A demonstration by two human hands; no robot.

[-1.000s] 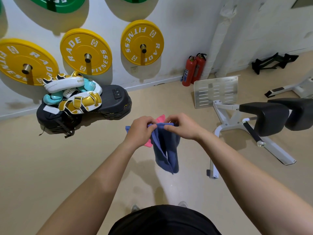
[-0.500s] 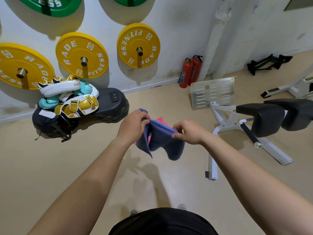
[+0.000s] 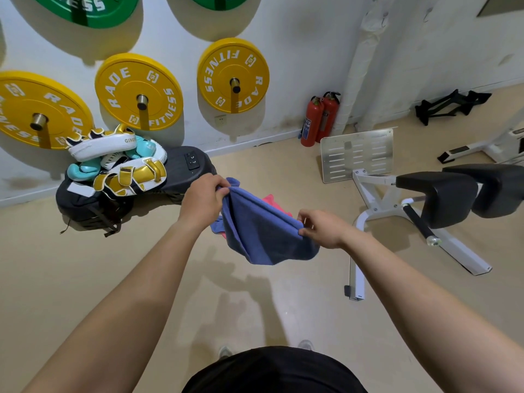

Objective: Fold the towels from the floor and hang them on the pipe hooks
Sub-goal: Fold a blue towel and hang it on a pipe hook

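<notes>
blue towel (image 3: 266,236), soft terry, sags between both pinching hands.

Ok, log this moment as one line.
phase: folding | left hand: grips blue towel corner | right hand: pinches opposite edge | blue towel: off floor, spread between hands | pink towel: partly hidden behind it

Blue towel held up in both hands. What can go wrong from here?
The left hand and right hand pinch only the top edge of the blue towel; its middle sags, so a slip could drop it.
A pink towel shows just behind; it might get caught in the fold.
The white bench frame lies close on the right: possible trip.
</notes>
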